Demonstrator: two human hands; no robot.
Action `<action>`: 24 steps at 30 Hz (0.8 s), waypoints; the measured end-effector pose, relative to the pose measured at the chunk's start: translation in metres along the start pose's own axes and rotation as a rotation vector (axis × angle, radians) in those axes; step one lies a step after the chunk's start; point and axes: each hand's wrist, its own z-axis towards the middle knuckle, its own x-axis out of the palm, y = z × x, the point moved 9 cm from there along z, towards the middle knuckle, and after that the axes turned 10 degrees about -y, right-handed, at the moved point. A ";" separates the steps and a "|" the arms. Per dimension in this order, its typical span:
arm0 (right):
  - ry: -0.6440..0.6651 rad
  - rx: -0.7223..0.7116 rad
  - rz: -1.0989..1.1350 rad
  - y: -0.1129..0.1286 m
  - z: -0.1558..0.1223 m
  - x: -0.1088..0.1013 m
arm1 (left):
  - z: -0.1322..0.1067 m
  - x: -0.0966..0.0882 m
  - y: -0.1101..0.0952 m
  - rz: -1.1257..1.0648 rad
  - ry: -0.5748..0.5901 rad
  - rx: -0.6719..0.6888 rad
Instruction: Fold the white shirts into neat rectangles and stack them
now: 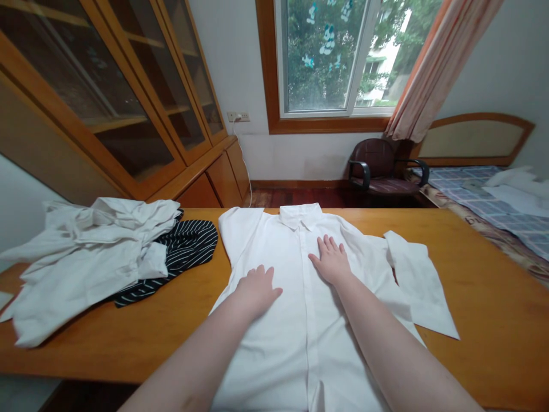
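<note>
- The white shirt [283, 332] lies front up across the middle of the table [484, 297], its collar [300, 216] at the far edge; the hem is out of view.
- The left hand [257, 292] rests palm down on the shirt, fingers slightly spread, gripping nothing.
- The right hand [332, 260] lies flat across the button strip [305, 320], fingers a little apart, also gripping nothing.
- Uneven pressure from the palms could ruck the thin-looking cloth or pull the strip crooked.
- A push away from the body might slide the collar over the far edge.
- The sleeve [424, 280], angled towards the near right corner, could crease if dragged.
- The fabric looks matte and soft; the collar seems stiffer, with pointed tips.
- Crumpled white garments [94, 252] overlap black striped cloth [189, 246] towards the smooth wooden table's left end.
</note>
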 end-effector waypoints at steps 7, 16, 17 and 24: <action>-0.009 0.018 -0.003 -0.006 0.001 0.000 | 0.075 -0.031 -0.013 0.009 -0.369 0.041; 0.032 0.041 -0.026 -0.015 -0.001 0.002 | 0.081 0.009 0.018 -0.073 -0.368 0.092; 0.041 0.042 -0.028 -0.015 0.000 0.002 | 0.080 0.004 0.022 -0.093 -0.370 0.094; 0.041 0.039 -0.008 -0.014 0.001 0.001 | 0.080 -0.032 0.075 -0.087 -0.541 -0.186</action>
